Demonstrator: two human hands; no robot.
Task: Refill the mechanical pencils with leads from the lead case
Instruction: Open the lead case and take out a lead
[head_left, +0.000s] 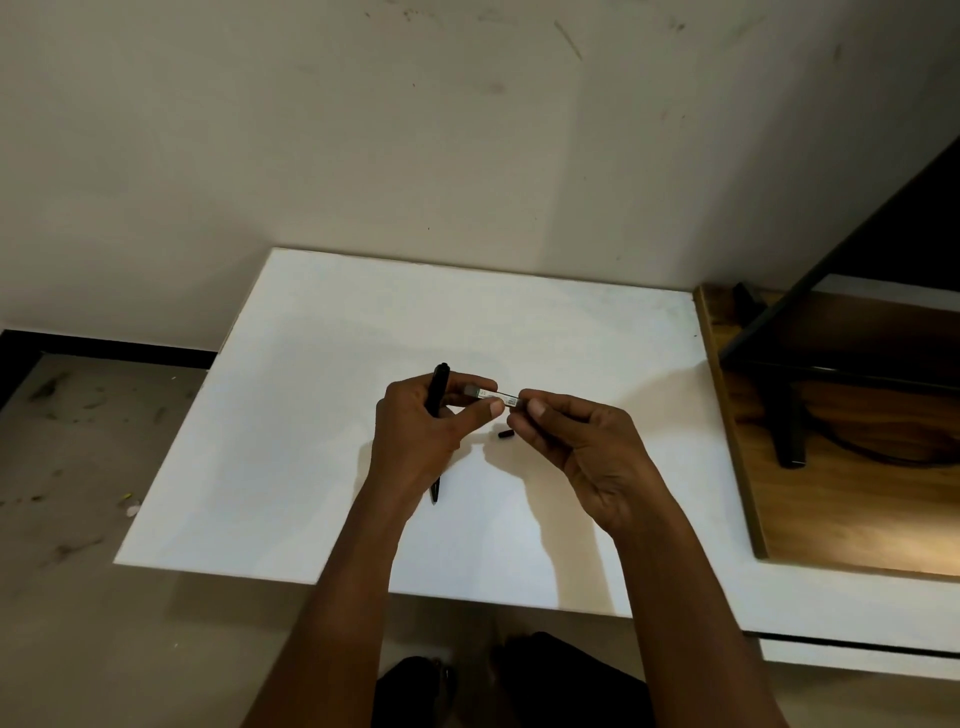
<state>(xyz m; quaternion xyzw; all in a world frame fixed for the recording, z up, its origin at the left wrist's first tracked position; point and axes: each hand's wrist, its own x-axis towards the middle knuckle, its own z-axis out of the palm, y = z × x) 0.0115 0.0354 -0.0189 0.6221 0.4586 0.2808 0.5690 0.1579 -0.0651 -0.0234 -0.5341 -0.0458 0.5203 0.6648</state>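
A black mechanical pencil (440, 384) stands nearly upright in my left hand (415, 436), its top above the fingers and its tip showing below the wrist. A small, pale lead case (493, 396) lies level between both hands: my left thumb and forefinger pinch its left end, and my right hand (576, 447) pinches its right end. A small black cap (505, 433) lies on the white board (311, 415) just under the hands.
The white board rests over a low white table, against a cream wall. To the right is a wooden surface (857, 509) with a black stand (784, 426) and cable. The floor at left is dusty. My knees show at the bottom edge.
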